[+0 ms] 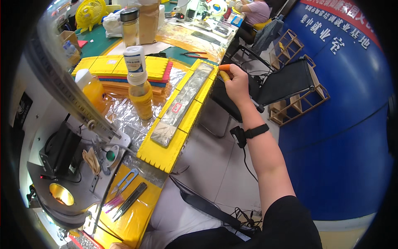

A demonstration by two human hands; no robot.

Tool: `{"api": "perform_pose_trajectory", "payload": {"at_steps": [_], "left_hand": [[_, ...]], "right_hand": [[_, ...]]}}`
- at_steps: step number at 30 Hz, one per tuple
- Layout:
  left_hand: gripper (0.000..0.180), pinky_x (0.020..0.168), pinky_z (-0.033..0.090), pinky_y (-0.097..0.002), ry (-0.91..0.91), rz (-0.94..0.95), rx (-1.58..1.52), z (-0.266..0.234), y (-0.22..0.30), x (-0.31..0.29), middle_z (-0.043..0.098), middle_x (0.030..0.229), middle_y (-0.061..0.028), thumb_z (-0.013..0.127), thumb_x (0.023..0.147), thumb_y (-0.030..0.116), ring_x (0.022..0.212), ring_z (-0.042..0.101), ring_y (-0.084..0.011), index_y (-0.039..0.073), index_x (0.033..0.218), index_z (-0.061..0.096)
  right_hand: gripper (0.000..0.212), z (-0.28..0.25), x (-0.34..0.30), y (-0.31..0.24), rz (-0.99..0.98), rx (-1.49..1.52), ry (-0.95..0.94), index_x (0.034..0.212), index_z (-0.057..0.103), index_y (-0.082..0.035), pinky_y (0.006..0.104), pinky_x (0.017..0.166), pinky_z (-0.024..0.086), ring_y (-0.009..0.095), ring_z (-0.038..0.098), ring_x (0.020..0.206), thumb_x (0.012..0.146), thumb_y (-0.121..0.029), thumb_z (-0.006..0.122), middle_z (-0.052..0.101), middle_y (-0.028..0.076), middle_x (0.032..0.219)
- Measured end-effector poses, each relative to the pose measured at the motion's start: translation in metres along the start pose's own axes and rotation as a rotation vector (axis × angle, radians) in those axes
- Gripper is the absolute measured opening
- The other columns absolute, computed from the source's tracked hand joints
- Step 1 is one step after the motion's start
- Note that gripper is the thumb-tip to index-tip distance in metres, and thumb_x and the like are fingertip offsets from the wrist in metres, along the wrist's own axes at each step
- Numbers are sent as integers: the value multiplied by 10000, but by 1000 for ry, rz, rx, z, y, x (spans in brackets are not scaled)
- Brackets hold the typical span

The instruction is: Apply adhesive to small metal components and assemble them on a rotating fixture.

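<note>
My right hand (237,85) reaches to the far end of a long yellow foam strip (156,155) with notched edges. Orange and yellow covers sit on its fingertips. The fingers are bent together at the strip's far right corner; whatever is between them is too small to make out. Lengthwise on the strip lies a flat grey bar (182,106) with a small red-edged label. Of my left hand (120,245), only a bit of skin shows at the lower edge, its fingers hidden. Blue-handled thread snips (125,181) and a black utility knife (130,201) lie nearest it.
Left of the strip stand a white-capped bottle (141,99) and a bottle of orange liquid (92,89), before stacked foam sheets (120,66). A ruled metal column (83,101) rises at the left. Red-handled pliers (194,53) lie farther back. A black folding chair (286,81) stands on the right.
</note>
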State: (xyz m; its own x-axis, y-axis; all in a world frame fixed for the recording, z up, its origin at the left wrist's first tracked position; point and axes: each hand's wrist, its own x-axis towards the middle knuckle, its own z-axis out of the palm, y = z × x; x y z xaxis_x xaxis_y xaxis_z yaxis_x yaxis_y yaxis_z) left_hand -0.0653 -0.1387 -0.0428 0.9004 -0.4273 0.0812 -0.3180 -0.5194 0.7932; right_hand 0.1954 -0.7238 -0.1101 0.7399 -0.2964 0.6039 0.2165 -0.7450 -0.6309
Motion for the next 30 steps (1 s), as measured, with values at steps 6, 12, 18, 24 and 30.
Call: {"api": "perform_pose_trajectory", "payload": {"at_steps": [6,12,18,24,30], "left_hand": [[60,713,504,-366,-31,-93,-58,11,10,14,644,815,-143,691,987,-15,734,619,-284,-27,937,661],[92,709,490,-381,-8,-16,-22,22,15,31,628,796,-138,683,998,-4,725,594,-278,-34,916,655],[82,690,474,-391,-10,65,-57,28,16,44,620,781,-137,691,982,-5,716,590,-284,-38,918,651],[58,690,485,-400,-24,62,-45,27,21,45,631,789,-147,701,968,-9,722,606,-297,-37,936,662],[24,698,498,-407,-70,42,0,21,24,45,646,811,-158,693,953,-34,729,619,-314,-38,950,670]], "right_hand": [[116,-1,4,2,-63,-5,-3,1026,705,35,299,744,552,183,693,802,915,68,700,703,132,918],[115,-1,6,2,-152,-39,-26,998,660,37,338,691,510,240,631,742,895,85,676,616,146,879],[146,-2,9,3,-180,-29,-41,1009,667,32,349,680,497,256,612,731,879,97,659,590,146,852],[220,-7,-1,-11,-85,-10,38,1044,704,-2,356,739,522,295,624,826,852,96,663,589,136,939],[339,-8,-9,-14,-196,-192,-8,1093,720,-18,394,874,515,312,597,982,788,114,649,551,124,1016]]}}
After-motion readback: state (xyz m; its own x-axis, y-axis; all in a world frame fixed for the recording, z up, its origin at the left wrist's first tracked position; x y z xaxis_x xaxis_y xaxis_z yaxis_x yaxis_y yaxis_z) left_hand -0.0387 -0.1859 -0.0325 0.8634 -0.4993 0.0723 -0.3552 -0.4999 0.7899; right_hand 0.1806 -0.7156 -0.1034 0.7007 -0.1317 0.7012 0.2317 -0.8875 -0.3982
